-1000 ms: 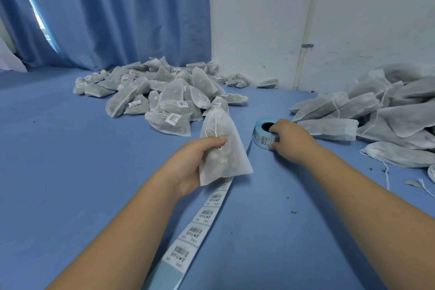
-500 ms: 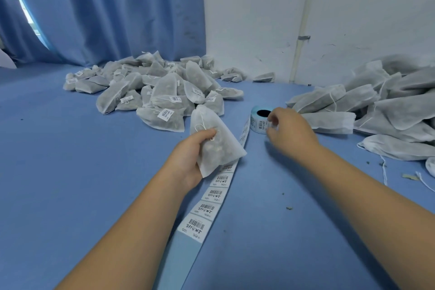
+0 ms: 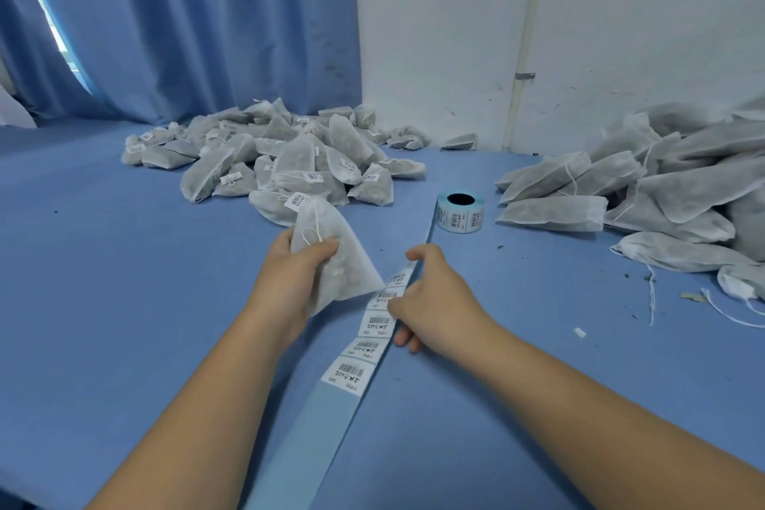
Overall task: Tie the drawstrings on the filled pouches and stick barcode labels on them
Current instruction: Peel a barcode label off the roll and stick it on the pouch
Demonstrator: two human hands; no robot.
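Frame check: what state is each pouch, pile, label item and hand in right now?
White mesh pouch: filled, neck drawn shut, no label visible, gripped by left hand.
Blue label roll: standing on end, partly unrolled.
Barcode label strip: flat on blue table, right hand on it, grip unclear.
Far grey pouch pile: labelled.
Right grey pouch pile: no labels visible.

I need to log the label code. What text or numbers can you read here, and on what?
Nothing can be quoted.
Label strip: barcodes over a line of characters, too blurred to read.
Label roll: barcodes, print too small.
Labelled pouches in the far pile: labels too small.
Pouch in the left hand: no print shows.
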